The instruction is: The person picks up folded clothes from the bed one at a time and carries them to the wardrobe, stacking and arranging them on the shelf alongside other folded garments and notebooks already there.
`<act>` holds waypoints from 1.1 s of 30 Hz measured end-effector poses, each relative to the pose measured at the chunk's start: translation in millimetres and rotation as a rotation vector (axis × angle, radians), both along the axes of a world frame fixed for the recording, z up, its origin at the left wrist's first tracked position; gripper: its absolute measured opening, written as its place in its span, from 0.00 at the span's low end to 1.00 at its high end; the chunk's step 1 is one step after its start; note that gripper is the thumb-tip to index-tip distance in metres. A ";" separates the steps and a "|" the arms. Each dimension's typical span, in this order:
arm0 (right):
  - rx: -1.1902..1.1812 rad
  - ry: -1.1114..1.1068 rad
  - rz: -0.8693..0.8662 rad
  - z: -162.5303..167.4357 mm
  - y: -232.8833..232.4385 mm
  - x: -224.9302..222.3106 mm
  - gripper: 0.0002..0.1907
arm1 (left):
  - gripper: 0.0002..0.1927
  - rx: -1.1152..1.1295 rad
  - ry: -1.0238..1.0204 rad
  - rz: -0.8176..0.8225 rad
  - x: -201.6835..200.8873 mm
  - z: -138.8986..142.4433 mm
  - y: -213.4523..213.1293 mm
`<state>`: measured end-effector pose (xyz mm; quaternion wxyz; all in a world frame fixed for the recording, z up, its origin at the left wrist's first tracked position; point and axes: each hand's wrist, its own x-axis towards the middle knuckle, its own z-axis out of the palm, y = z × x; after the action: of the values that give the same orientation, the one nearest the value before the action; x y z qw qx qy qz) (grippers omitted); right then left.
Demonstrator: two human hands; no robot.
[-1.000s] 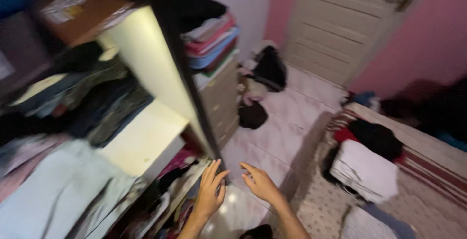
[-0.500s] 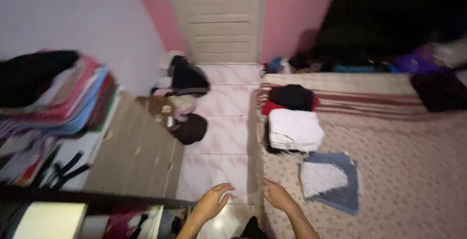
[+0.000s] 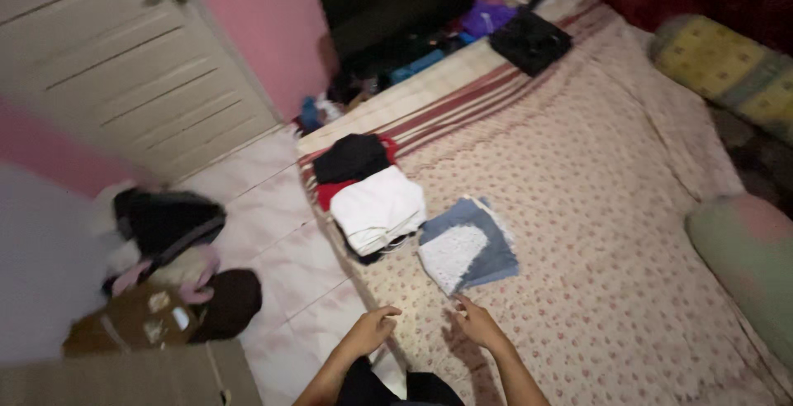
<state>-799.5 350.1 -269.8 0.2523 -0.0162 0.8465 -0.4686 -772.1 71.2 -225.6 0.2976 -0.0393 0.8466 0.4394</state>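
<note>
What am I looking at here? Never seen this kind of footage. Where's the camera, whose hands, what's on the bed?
There is no machine: a person wears one camera on the head, looking down, so the two arms at the bottom edge are their own. The left hand and right hand are both empty, held just above the near edge of the bed, which has a flowered cover. On it lie a folded white garment over a black and red pile, and nearest the hands a folded blue-grey piece. A cream door and bags on the tiled floor are to the left.
</note>
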 end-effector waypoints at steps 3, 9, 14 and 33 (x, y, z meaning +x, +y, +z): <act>-0.047 -0.034 -0.161 -16.6 26.2 0.4 0.30 | 0.19 0.416 0.073 -0.004 -38.6 -24.1 29.3; -0.092 -0.091 -0.394 -39.5 46.4 -16.6 0.30 | 0.17 0.386 -0.497 0.201 -111.6 -52.3 64.3; -0.205 0.073 -0.534 -57.3 36.4 -39.4 0.29 | 0.05 0.563 -0.596 0.138 -172.5 -69.3 76.6; -0.141 0.068 -0.631 -161.6 33.4 -89.8 0.29 | 0.51 0.021 0.163 0.166 -255.2 -169.5 168.4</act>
<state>-889.2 383.6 -431.4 0.0642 0.2139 0.7832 -0.5804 -1027.3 239.6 -395.2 0.1909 -0.0702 0.8573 0.4730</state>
